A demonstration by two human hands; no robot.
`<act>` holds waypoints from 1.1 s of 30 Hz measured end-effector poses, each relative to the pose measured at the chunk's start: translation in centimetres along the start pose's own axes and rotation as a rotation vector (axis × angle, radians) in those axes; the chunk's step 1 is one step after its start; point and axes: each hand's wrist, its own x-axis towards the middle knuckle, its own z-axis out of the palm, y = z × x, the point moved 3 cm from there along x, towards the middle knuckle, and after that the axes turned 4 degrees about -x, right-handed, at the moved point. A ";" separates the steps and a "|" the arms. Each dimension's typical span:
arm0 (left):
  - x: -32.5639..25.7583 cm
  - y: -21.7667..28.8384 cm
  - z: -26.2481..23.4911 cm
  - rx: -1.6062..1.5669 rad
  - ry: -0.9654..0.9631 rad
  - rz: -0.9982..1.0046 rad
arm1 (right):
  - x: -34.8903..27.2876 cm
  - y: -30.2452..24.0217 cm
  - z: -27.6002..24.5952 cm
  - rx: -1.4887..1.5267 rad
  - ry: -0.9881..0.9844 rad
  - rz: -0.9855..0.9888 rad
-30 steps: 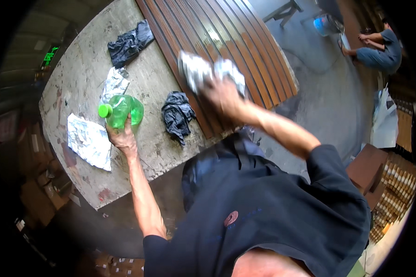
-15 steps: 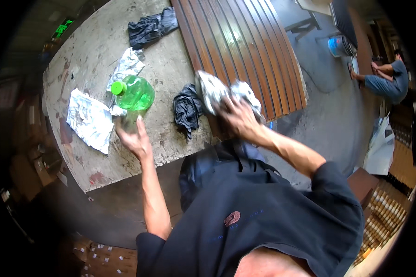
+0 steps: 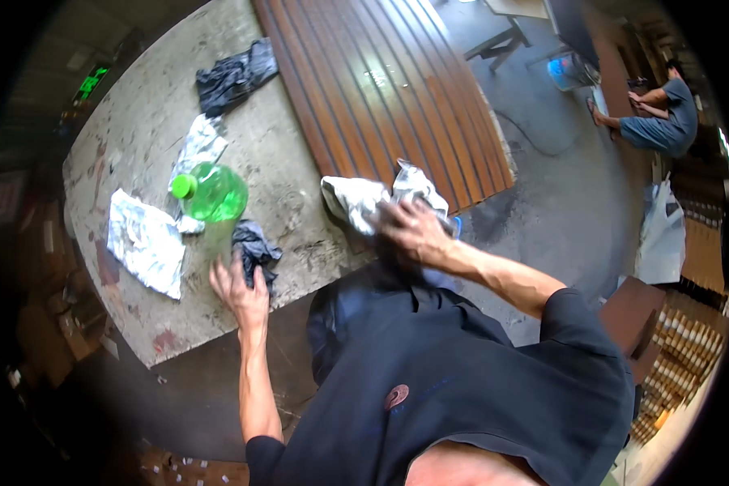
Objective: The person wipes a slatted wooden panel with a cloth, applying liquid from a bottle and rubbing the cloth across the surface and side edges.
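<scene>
Dark rag near the table's front edge, now gripped in my left hand, which half a second ago lay flat and apart from it. My right hand stays pressed, fingers bent, on the white cloth at the slatted wooden panel's edge. Green bottle just behind the rag; crumpled white sheet to its left; second dark rag farther back

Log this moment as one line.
left hand: on dark rag | right hand: on white cloth | green bottle: upright, free
</scene>
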 end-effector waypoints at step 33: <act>9.1 16.9 12.1 -0.242 -0.205 0.324 | 2.7 11.8 -0.8 0.040 -0.017 0.301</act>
